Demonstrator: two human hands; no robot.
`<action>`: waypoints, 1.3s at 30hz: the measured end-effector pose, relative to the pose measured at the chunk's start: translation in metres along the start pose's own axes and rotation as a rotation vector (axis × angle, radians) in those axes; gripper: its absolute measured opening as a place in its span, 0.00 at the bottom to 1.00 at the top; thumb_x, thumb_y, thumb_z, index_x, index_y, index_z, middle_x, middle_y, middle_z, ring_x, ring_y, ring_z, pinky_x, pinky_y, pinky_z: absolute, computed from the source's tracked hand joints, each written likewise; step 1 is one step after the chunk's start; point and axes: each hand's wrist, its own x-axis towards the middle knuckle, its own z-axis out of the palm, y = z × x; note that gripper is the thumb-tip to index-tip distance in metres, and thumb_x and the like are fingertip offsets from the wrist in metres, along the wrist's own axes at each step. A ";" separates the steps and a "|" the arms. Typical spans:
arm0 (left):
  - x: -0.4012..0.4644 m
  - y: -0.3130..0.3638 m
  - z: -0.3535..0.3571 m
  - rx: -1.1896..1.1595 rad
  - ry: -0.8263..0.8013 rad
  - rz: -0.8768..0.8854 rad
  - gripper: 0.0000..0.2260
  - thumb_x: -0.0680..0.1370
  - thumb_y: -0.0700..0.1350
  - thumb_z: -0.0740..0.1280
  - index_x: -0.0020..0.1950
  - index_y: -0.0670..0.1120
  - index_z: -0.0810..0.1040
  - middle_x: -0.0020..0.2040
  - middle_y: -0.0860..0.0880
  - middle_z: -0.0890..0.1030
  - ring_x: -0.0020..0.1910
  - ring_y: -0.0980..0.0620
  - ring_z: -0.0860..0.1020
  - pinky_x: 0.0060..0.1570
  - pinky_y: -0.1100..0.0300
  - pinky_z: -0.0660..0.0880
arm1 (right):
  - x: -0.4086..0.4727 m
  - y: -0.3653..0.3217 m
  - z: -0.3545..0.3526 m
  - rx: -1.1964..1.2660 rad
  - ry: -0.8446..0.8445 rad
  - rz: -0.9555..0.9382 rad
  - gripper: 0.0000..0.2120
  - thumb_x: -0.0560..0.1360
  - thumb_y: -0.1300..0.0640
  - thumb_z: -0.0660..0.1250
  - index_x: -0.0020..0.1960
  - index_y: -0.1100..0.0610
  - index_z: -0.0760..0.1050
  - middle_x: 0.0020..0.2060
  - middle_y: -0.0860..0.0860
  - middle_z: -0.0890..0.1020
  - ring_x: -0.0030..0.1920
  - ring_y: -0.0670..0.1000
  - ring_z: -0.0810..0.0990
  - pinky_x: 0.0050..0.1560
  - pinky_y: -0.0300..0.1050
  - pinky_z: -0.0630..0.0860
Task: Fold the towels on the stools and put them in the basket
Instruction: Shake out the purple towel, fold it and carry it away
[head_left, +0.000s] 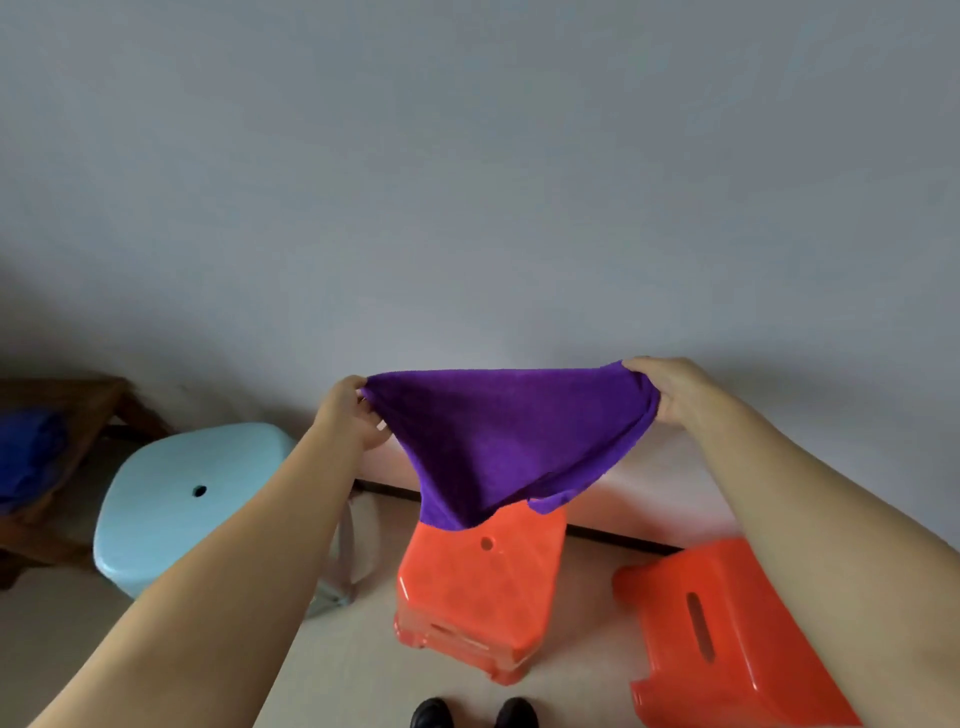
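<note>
- Left hand and right hand: raised at about equal height, well apart, each pinching one upper corner of purple towel; fingers curled onto cloth.
- Purple towel: stretched between both hands, long axis running left to right along taut top edge; rest sagging to a low point that touches or just overhangs far edge of middle orange stool.
- Key relation: towel hanging directly ahead and above middle orange stool, equally near both hands; judged next move, bringing corners together or lowering flat onto that seat.
- Pale blue stool: left of middle stool, seat bare.
- Second orange stool: right of middle stool, partly behind right forearm.
- Wooden piece with blue cloth: far left; whether this serves as basket, cannot tell.
- Black shoes: bottom edge, just short of middle stool.
</note>
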 end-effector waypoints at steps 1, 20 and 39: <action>-0.002 0.004 0.000 -0.019 -0.007 0.004 0.09 0.78 0.44 0.58 0.38 0.45 0.67 0.34 0.50 0.70 0.35 0.51 0.71 0.46 0.56 0.70 | -0.001 -0.002 -0.002 -0.033 0.002 0.003 0.10 0.76 0.64 0.64 0.36 0.58 0.74 0.19 0.48 0.78 0.19 0.45 0.76 0.22 0.35 0.73; -0.025 0.032 0.012 0.123 -0.058 -0.097 0.09 0.79 0.41 0.62 0.40 0.40 0.69 0.36 0.46 0.71 0.35 0.48 0.72 0.53 0.51 0.71 | -0.022 -0.019 -0.020 0.213 -0.007 0.247 0.09 0.76 0.56 0.60 0.37 0.53 0.68 0.35 0.47 0.74 0.36 0.48 0.74 0.53 0.47 0.68; -0.024 0.005 0.003 -0.040 0.066 0.300 0.06 0.77 0.38 0.64 0.42 0.46 0.74 0.40 0.50 0.77 0.41 0.55 0.75 0.48 0.59 0.73 | -0.008 0.002 -0.034 -0.487 0.069 0.046 0.06 0.77 0.62 0.64 0.53 0.61 0.74 0.47 0.55 0.81 0.48 0.52 0.75 0.63 0.57 0.68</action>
